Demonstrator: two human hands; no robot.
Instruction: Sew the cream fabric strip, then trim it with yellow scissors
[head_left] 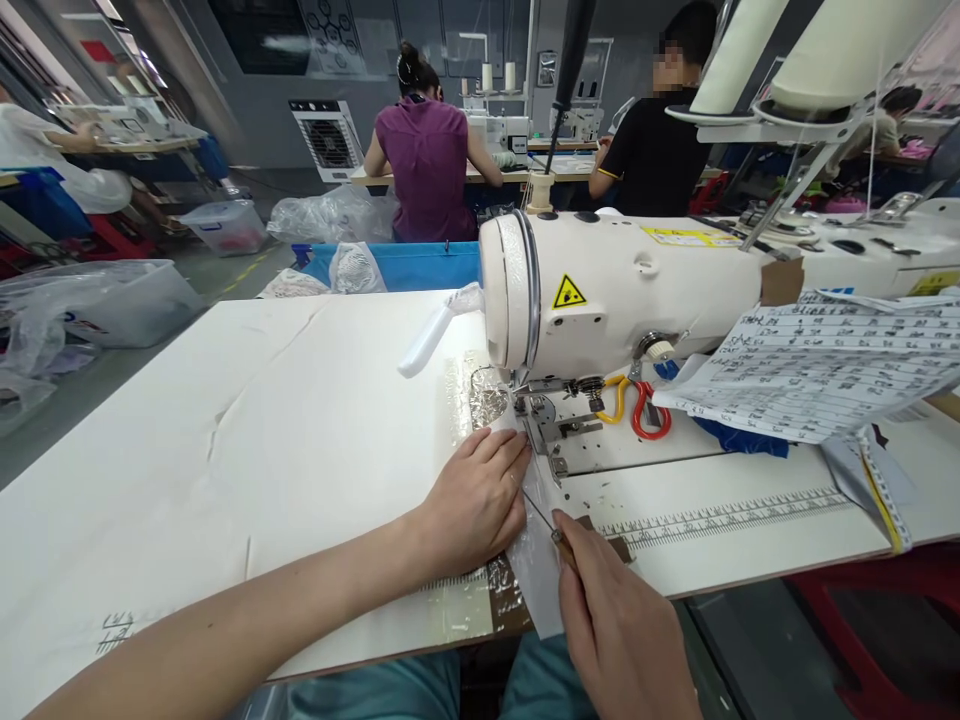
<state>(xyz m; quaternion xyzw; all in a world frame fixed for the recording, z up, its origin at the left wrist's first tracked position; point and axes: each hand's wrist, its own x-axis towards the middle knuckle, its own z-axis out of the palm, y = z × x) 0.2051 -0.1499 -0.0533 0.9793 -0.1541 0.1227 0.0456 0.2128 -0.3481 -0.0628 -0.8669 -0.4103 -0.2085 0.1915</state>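
Note:
A narrow strip of thin white fabric [538,575] runs from beneath the sewing machine's needle area down over the table's front edge. My left hand [480,492] lies on the strip just in front of the presser foot, its fingers together and pressing the fabric. Closed around the wooden handle of a thin pointed awl [564,548] is my right hand [619,620], at the table's front edge. The awl's metal shaft points up and left toward the strip beside my left fingers. The white sewing machine [600,290] stands directly beyond both hands.
Scissors with yellow and red handles [649,412] lie right of the needle area. Handwritten papers [817,360] lean at the right, near a measuring tape [883,500]. A printed ruler crosses the white table [300,420]. Other people sit at machines beyond.

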